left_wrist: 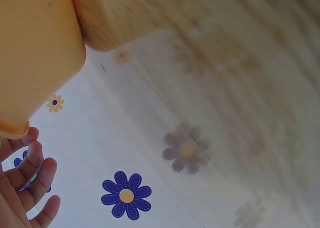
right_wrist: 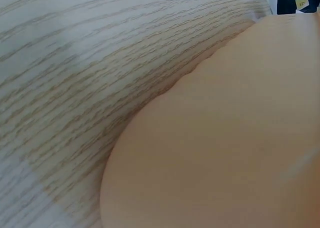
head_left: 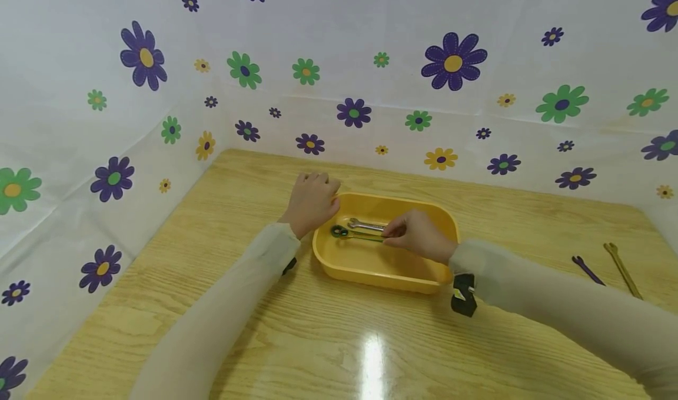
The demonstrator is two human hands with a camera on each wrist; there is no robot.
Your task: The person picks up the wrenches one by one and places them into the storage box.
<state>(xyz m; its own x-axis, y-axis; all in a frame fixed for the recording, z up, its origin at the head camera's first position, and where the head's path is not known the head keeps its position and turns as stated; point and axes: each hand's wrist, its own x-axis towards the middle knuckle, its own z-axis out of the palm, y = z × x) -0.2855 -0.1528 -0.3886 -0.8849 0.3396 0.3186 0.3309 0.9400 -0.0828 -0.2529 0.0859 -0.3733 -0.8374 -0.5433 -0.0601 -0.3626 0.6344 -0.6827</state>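
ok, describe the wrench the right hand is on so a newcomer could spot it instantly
Find the yellow tray in the middle of the wooden table. Two wrenches lie inside it, side by side; the right hand pinches the nearer one, the green wrench. Its dark ring end and green shaft set it apart from the plain silver wrench behind.

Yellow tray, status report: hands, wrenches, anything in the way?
Left hand rests on yellow plastic tray rim. Right hand pinches green wrench beside silver wrench. Nothing obstructing.

Your wooden worktop (head_left: 339,341) carries a yellow tray (head_left: 371,270); well right of the tray lie a purple wrench (head_left: 587,269) and a gold wrench (head_left: 622,269).
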